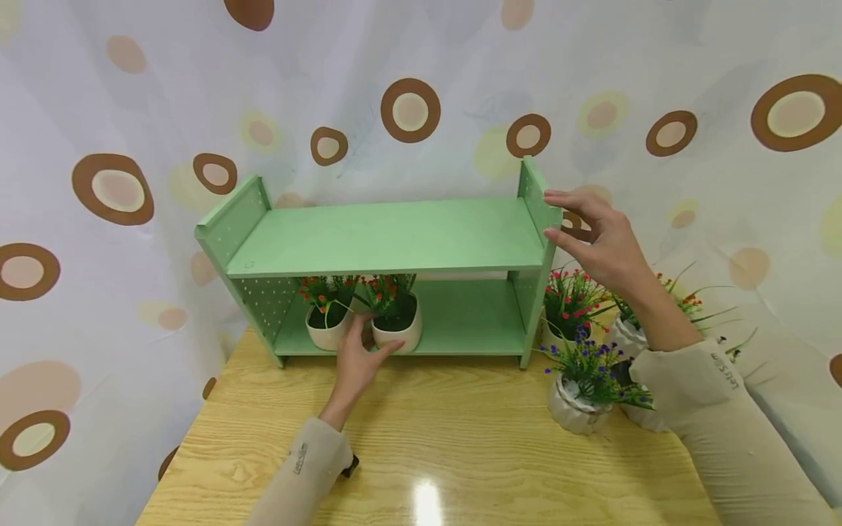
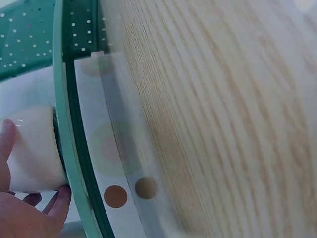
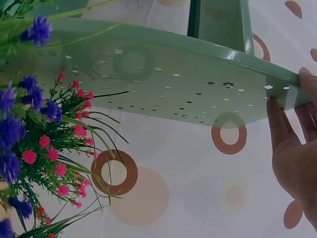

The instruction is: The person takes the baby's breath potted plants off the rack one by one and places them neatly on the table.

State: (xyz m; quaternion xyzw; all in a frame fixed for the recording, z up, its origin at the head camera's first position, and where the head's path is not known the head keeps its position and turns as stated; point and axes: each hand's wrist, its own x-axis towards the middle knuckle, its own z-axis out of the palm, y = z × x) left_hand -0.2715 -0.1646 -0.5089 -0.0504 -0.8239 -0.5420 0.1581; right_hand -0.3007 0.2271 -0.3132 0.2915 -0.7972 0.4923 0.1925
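Observation:
My left hand (image 1: 357, 363) grips a white flowerpot (image 1: 397, 336) with red flowers on the lower board of a green two-tier shelf (image 1: 388, 237). Its thumb lies across the pot's front, and the fingers reach between this pot and a similar potted plant (image 1: 327, 334) just to its left. In the left wrist view the fingers (image 2: 58, 208) are against the pot (image 2: 37, 148). With thumb and fingertips, my right hand (image 1: 608, 245) holds the upper front corner of the shelf's right side panel (image 3: 163, 74). The upper board partly hides the flowers of both shelved plants.
Right of the shelf, several potted plants stand on the wooden table (image 1: 447, 431), among them a blue-flowered one (image 1: 579, 402) in front and a red-flowered one (image 1: 572, 299) close to the side panel. A cloth with brown circles (image 1: 411, 109) hangs behind.

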